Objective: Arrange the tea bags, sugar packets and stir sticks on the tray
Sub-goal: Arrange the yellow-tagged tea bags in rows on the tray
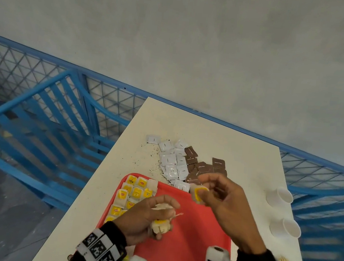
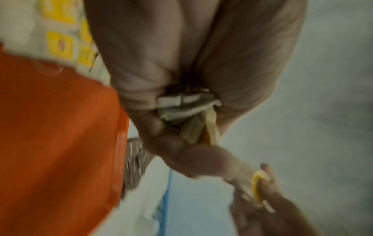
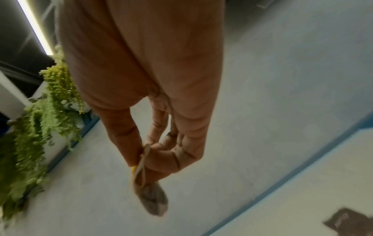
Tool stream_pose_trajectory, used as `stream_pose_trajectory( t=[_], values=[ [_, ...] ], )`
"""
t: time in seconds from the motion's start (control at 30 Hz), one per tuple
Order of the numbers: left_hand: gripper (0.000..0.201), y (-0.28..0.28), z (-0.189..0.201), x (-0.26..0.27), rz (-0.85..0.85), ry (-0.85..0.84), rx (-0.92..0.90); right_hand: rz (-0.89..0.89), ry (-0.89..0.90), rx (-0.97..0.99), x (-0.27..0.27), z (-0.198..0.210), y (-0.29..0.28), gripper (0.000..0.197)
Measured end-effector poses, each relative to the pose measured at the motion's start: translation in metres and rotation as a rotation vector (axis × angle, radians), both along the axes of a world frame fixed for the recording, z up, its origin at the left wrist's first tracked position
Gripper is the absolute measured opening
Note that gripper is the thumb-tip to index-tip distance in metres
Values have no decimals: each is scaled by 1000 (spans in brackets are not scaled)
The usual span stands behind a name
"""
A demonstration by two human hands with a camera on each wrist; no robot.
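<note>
Over the red tray [image 1: 193, 235], my left hand [image 1: 146, 215] fists a tea-bag bunch [image 1: 161, 225]; my right hand [image 1: 225, 198] pinches one tea bag [image 1: 199, 194].

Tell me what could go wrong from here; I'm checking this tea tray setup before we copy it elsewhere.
1. The left hand grips a crumpled bunch of tea bags with strings trailing; they may tangle or tear. Dark specks already lie on the table near the white packets.
2. The right hand pinches one tea bag above the red tray edge; if dropped, it could land off the tray.
3. Two paper cups lying on their sides near the table edge could get knocked off.
</note>
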State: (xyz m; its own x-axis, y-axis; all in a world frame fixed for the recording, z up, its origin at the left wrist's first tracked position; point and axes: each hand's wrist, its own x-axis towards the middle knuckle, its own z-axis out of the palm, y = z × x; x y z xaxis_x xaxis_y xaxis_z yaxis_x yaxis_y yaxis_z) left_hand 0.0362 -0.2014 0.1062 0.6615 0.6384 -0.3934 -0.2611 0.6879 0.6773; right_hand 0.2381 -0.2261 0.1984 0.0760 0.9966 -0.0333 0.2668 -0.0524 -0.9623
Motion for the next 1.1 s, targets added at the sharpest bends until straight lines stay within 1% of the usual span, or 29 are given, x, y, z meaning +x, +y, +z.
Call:
stream_pose_trajectory(
  t=[0.03, 0.07, 0.1, 0.13, 0.17, 0.2, 0.27, 0.33, 0.4, 0.5, 0.57, 0.63, 0.67, 0.73, 0.8, 0.83, 0.87, 0.93, 1.0, 1.03, 1.1],
  values=[
    [19, 1, 0, -5, 2, 92, 57, 16, -39, 15, 1, 2, 0, 27],
    [13, 2, -1, -12, 18, 188, 113, 41, -121, 36, 1, 2, -1, 28],
    [13, 2, -3, -18, 42, 271, 170, 80, -237, 61, 0, 0, -2, 31],
    [17, 0, -6, -24, 58, 337, 225, 142, -343, 82, -4, -5, -4, 33],
    [23, -4, -3, -29, 52, 382, 272, 213, -410, 92, -9, -14, -7, 34],
    [25, -9, 0, -34, 40, 414, 320, 279, -431, 83, -16, -23, -10, 34],
    [21, -22, 4, -39, 16, 487, 452, 357, -409, 46, -28, -40, -17, 33],
    [18, -31, 3, -43, -11, 576, 617, 387, -359, 28, -40, -49, -21, 35],
    [17, -38, -2, -48, -3, 608, 699, 398, -285, -4, -52, -51, -24, 39],
    [12, -44, -5, -59, 57, 626, 692, 390, -190, -50, -66, -58, -26, 40],
    [13, -48, -2, -65, 107, 588, 635, 317, -90, -96, -72, -64, -27, 42],
    [20, -49, -1, -70, 167, 579, 506, 258, -18, -128, -77, -69, -30, 41],
    [22, -48, -4, -73, 199, 567, 419, 252, -17, -133, -80, -71, -32, 40],
    [25, -45, -4, -77, 240, 496, 261, 233, -15, -151, -84, -73, -36, 35],
    [34, -41, -5, -80, 234, 421, 186, 162, 4, -161, -86, -76, -36, 30],
    [39, -39, -4, -81, 221, 402, 179, 125, 12, -163, -86, -75, -34, 29],
    [38, -37, -1, -81, 201, 390, 181, 108, 20, -163, -87, -74, -32, 27],
    [24, -34, 5, -81, 160, 386, 224, 119, 32, -156, -91, -72, -27, 16],
    [12, -29, 9, -79, 121, 458, 307, 104, 46, -124, -94, -71, -23, 2],
    [16, -27, 9, -80, 103, 492, 361, 83, 62, -105, -94, -71, -21, 2],
    [33, -25, 11, -83, 86, 498, 409, 63, 89, -90, -93, -72, -15, 2]
  ],
)
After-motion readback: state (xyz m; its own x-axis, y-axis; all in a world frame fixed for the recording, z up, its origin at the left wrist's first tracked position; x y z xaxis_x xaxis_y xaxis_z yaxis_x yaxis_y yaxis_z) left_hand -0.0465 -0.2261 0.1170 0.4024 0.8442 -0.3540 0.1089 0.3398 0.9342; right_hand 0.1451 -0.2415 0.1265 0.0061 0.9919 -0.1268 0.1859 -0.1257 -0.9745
